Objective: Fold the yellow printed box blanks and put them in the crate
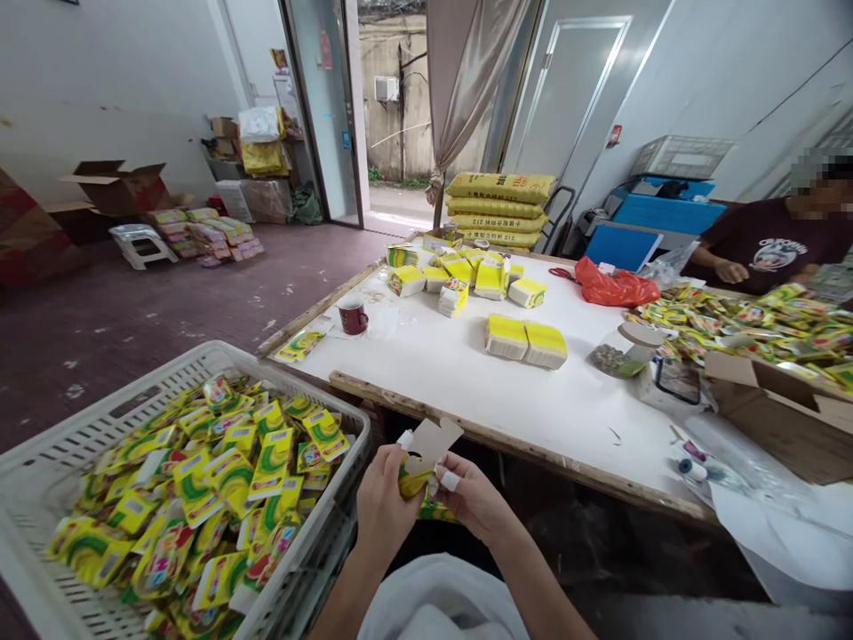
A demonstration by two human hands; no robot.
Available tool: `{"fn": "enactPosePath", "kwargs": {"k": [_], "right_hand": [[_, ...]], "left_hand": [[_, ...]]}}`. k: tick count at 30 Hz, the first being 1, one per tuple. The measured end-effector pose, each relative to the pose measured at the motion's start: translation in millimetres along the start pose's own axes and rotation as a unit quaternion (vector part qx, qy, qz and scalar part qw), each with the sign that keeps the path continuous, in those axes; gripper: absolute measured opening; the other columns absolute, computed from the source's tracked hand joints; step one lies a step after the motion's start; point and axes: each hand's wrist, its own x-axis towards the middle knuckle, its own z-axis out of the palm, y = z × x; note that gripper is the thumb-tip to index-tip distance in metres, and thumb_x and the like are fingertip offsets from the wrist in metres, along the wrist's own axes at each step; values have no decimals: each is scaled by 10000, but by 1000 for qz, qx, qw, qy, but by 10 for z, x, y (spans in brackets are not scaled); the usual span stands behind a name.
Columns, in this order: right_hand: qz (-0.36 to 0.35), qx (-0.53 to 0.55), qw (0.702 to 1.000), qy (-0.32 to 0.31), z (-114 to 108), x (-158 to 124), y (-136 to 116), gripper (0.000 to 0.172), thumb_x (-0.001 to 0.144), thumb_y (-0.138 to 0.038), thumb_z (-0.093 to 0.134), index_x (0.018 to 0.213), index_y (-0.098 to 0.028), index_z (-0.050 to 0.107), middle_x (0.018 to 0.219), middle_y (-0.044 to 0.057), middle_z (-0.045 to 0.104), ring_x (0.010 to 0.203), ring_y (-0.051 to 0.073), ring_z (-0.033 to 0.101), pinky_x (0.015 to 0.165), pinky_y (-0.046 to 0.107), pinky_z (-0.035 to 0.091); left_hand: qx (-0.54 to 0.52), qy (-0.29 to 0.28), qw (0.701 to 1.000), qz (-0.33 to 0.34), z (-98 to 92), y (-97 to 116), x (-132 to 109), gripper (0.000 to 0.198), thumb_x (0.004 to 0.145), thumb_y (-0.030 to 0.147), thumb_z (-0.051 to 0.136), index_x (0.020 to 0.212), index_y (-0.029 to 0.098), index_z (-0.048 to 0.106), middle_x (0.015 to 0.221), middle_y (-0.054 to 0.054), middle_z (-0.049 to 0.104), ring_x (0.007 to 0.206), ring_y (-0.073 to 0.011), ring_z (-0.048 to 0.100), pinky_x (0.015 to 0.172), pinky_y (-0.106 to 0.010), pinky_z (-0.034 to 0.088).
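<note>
Close to my body, just below the table's near edge, my left hand [385, 500] grips a small yellow-and-green cardboard packet [432, 442] with its pale inner flap unfolded upward. My right hand [474, 500] pinches the packet's right side, its fingertips partly hidden. White wraps show on fingers of both hands. Left of my hands stands a white plastic crate [214, 356], heaped with similar yellow packets [272, 462]. More yellow packaging lies below my hands, mostly hidden.
On the white table [426, 364] are stacked yellow cards [525, 340], a dark red mug [353, 316] and a red plastic bag [617, 284]. A brown carton [777, 409] stands at the right. Beyond it, a person [766, 240] sits by a packet pile [753, 324].
</note>
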Motion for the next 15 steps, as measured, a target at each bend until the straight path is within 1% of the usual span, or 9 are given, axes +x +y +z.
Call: {"fn": "enactPosePath", "kwargs": {"k": [2,4,6,7,10,12,13,15], "right_hand": [[-34,-56,998,-6,-19,-22,-14,419,649,-483,912,796,-181,662,750,-1,641,655,94,543,673,244,452],[-78,-111,991,-15,-41,-51,-25,483,710,-607,827,932,-193,713,887,54,690,783,152,609,801,321,500],[-115,-143,983,-28,-54,-78,-19,597,768,-729,691,1081,-222,730,1039,101,712,960,231,650,948,417,495],[-126,-156,979,-35,-51,-89,-11,630,782,-766,635,1131,-250,728,1083,108,717,1034,265,652,991,449,483],[-142,-215,966,-19,0,-117,1,637,820,-804,524,1181,-319,726,1058,92,743,1109,314,650,1011,488,489],[-151,-285,946,6,54,-130,-25,639,847,-777,517,1228,-303,714,1038,96,752,1105,319,652,1041,499,474],[-153,-315,936,14,79,-134,-48,638,863,-752,521,1258,-285,702,1035,101,754,1096,317,656,1056,500,465],[-161,-355,921,15,111,-137,-96,610,892,-695,531,1311,-275,674,1013,102,759,1058,313,671,1051,494,473]], "left_hand": [[-24,-8,999,-25,-3,-11,-10,374,899,330,604,1221,189,475,1000,-99,648,856,-242,683,706,-336,581],[-54,-16,996,-70,-10,3,-13,481,887,396,644,1276,194,446,1013,-94,645,883,-241,695,725,-333,591],[-89,-25,989,-114,-9,45,-17,583,872,432,670,1334,191,408,1015,-89,643,906,-242,704,735,-329,597],[-106,-34,986,-126,-2,73,-23,595,868,429,675,1340,193,400,1007,-83,642,900,-238,706,727,-325,596],[-154,-73,979,-109,37,150,-58,502,855,342,663,1275,216,418,961,-51,630,798,-209,692,655,-305,579],[-167,-96,977,-90,62,177,-81,466,820,257,646,1224,229,416,942,-36,618,740,-196,671,613,-300,562],[-168,-105,977,-83,68,184,-85,462,798,218,635,1203,234,414,949,-37,615,741,-198,668,613,-306,560],[-172,-134,974,-69,56,195,-75,492,747,143,613,1185,243,414,1036,-62,625,846,-221,688,687,-337,578]]}}
